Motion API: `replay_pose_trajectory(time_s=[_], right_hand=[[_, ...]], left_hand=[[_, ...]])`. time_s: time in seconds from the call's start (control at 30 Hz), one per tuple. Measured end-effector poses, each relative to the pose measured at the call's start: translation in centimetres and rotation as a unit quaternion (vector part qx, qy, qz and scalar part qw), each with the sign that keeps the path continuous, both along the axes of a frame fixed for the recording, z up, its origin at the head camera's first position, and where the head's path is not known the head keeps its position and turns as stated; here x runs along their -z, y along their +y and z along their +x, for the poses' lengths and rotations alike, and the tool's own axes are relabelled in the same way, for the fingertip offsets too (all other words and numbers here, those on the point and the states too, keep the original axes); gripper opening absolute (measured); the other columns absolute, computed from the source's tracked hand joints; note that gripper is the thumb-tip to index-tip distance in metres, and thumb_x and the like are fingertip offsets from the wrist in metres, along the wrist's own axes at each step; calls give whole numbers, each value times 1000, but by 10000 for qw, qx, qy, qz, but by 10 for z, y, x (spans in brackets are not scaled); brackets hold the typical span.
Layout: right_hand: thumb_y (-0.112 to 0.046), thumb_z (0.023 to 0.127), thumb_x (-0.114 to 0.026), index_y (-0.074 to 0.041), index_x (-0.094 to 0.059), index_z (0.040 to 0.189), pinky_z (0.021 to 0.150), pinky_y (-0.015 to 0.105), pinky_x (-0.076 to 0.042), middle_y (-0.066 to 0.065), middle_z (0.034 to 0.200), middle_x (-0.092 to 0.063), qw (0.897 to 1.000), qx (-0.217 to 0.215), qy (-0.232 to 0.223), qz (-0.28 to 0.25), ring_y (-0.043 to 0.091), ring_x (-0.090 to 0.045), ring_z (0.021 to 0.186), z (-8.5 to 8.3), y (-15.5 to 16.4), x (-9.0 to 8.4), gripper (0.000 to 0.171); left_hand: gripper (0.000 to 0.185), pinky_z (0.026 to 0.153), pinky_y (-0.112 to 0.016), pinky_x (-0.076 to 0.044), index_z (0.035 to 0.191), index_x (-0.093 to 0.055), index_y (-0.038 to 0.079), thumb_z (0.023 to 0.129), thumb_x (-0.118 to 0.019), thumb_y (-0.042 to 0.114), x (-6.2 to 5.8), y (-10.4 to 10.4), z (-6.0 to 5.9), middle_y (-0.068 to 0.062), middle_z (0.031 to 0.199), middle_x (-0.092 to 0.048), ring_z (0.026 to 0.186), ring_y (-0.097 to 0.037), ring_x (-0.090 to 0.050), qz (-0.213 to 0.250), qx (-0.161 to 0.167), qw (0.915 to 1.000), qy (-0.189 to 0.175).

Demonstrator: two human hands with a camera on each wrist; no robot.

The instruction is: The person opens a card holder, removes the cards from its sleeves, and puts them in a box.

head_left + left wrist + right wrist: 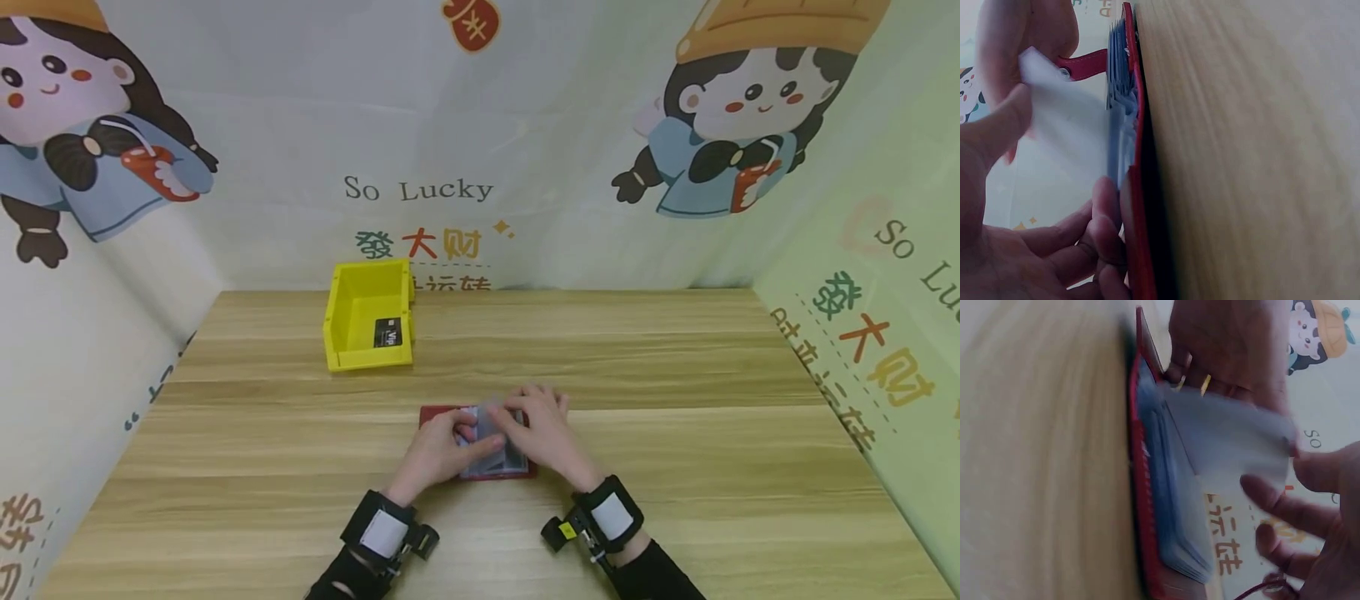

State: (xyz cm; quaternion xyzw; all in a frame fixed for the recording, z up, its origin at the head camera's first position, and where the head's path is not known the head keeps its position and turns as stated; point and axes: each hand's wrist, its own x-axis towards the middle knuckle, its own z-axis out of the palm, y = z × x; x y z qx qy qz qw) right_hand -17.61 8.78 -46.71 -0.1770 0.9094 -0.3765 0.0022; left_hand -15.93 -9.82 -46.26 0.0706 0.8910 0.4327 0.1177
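Observation:
A red card holder (441, 412) lies opened on the table, filled with clear plastic sleeves (1172, 506). One translucent sleeve (1069, 119) stands raised from the stack, slightly blurred. My left hand (438, 446) is at the holder's left part, its fingers curled by the sleeve's base and its thumb against the raised sleeve's free edge. From the right, my right hand (547, 425) has its thumb and index finger at the same sleeve's edge, seemingly pinching it. A red snap strap (1088, 64) sticks out from the holder's far side.
A yellow open bin (367, 292) stands toward the back left, with a black card marked "Vip" (387, 332) in it. Behind the wooden table (637, 358) hangs a printed backdrop (555, 167), which also covers the sides. Each wrist wears a strapped camera.

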Motion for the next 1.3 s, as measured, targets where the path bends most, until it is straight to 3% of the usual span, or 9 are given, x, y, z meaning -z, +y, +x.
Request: replay_pose_trajectory(time_s=[0.13, 0.3, 0.37, 0.53, 0.77, 0.97, 1.1, 1.2, 1.3], right_hand=[[-25, 105, -52, -8, -76, 94, 100, 57, -23, 9, 104, -72, 9968, -644, -24, -483, 31, -60, 109, 0, -2, 4, 31], [-25, 107, -47, -10, -76, 108, 100, 51, -33, 8, 113, -74, 9922, -1074, -72, -629, 28, -62, 112, -2, -2, 9, 33], [-25, 106, -49, -9, -77, 110, 98, 46, -36, 8, 107, -74, 9924, -1110, 44, -536, 26, -61, 106, -2, 0, 12, 32], [-20, 98, -63, -8, -77, 113, 88, 37, -40, 4, 93, -68, 9936, -948, 590, -144, 19, -55, 94, 1, 5, 22, 23], [-29, 86, -78, -10, -70, 126, 93, 43, -36, 4, 102, -68, 9962, -284, 820, 116, 23, -55, 104, 6, 18, 36, 45], [-37, 83, -81, -10, -66, 132, 94, 43, -29, 8, 116, -68, 9975, -29, 692, 155, 28, -53, 112, 10, 28, 41, 58], [-40, 82, -80, -11, -66, 132, 90, 40, -29, 6, 115, -67, 9962, 49, 832, 255, 25, -53, 109, 12, 29, 41, 59], [-42, 83, -79, -12, -67, 132, 89, 39, -30, 4, 114, -68, 9952, 146, 903, 336, 23, -53, 107, 12, 28, 42, 59], [-44, 82, -79, -13, -68, 131, 86, 36, -29, 2, 107, -68, 9944, 210, 964, 388, 19, -51, 100, 13, 26, 43, 59]], left_hand=[[54, 68, -24, -48, 122, -65, -1, 91, -72, 42, -3, -5, -1, -9, 98, -68, 83, -14, -59, 221, 483, 9986, -2], [34, 67, -21, -45, 120, -66, -5, 100, -59, 22, -6, -21, -3, -14, 97, -69, 81, -13, -55, 721, 1141, 9907, 156], [27, 65, -20, -42, 114, -68, -6, 100, -56, 14, -7, -25, -4, -13, 89, -66, 77, -12, -54, 749, 1005, 9919, 224], [20, 59, -21, -37, 99, -75, -2, 98, -62, 12, -4, -27, -3, -6, 76, -62, 68, -11, -49, 212, -69, 9992, 341], [19, 53, -22, -39, 99, -72, -3, 86, -78, 10, -1, -28, 1, -7, 71, -65, 59, -11, -52, -514, -790, 9926, 772], [42, 61, -28, -43, 117, -58, 0, 83, -81, 9, -5, -24, 1, -8, 80, -59, 68, -17, -53, -1056, -836, 9879, 768], [25, 68, -32, -47, 107, -64, 1, 85, -75, 2, -9, -14, 0, -10, 86, -61, 76, -20, -54, -1330, -477, 9862, 866], [10, 66, -29, -47, 98, -70, 0, 89, -68, -1, -8, -6, -1, -8, 83, -63, 73, -17, -54, -1137, -158, 9897, 852], [10, 61, -25, -43, 95, -72, -1, 93, -64, 3, -5, 0, -4, -7, 78, -63, 67, -14, -53, -939, -145, 9921, 818]])
